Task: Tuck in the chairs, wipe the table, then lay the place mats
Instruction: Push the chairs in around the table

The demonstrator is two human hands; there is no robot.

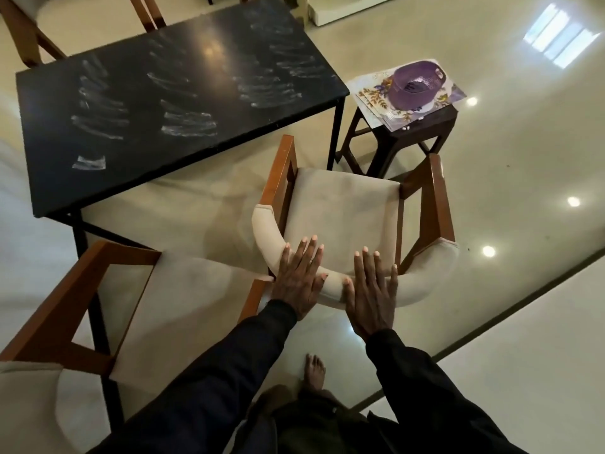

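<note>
Both my hands are lying flat on the curved padded backrest [422, 286] of the chair [340, 204] that is standing at the near right corner of the table [183, 93]. My left hand [299, 280] is spreading its straight fingers over the top of the rest, with the thumb lying along the padding. My right hand [371, 296] is lying just beside it in the same way, palm down, gripping nothing. Neither hand is curling round the frame; I am only pressing.

I am judging this to be the first step, the tucking in. The seat is sitting almost wholly outside the table's near edge, so the next move calls for a level push toward the table, keeping the wooden arm on that side off the corner leg. A second chair [163, 299] is standing at the table's near left corner; how far under it is I cannot tell.

White streaks [186, 122] are showing across the dark top, so the wiping is waiting. The place mats [373, 98] are lying beyond the table's right end on a small stool [435, 126], with a purple basket [414, 85] sitting on them.
</note>
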